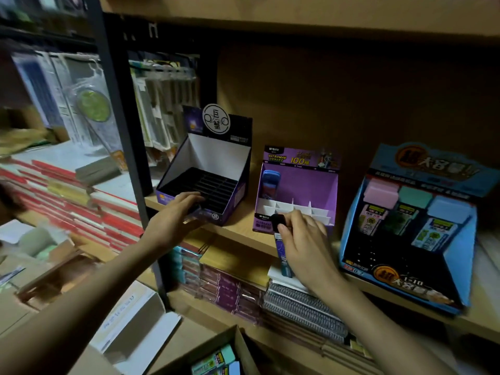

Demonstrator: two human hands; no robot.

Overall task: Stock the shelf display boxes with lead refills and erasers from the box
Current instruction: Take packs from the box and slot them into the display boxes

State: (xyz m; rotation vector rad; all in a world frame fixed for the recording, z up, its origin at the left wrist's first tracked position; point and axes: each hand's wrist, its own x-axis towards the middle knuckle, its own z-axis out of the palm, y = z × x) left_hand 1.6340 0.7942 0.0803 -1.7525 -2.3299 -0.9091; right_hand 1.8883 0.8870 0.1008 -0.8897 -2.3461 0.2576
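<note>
Head view. Stocking looks barely begun. The right hand grasps one refill, a slim blue-violet tube with a black cap, held upright just in front of the purple box. It is not yet in any cell. This box is thin printed card with a white card grid of square cells. Only one cell, at the far left, is filled, by a rounded blue case; the rest show empty. The left hand reaches over the near lip of the dark box. Its fingers lie on the front cells, and a blurred pale shape sits under the palm. Whether this hand pinches an item or only steadies the box cannot be told. The dark box is matt black card with white inner walls and a slotted black insert, and no stock shows in it. To the right, well apart, the blue box carries three glossy packs along its far side, capped pink, green and pale blue. Its sloping near floor is bare. All three boxes stand on a smooth wooden shelf. The supply carton, plain corrugated board, sits open at the near edge. It holds more pastel packs, so most of the filling appears to remain. Below the shelf lie spiral notebooks with wire bindings.
</note>
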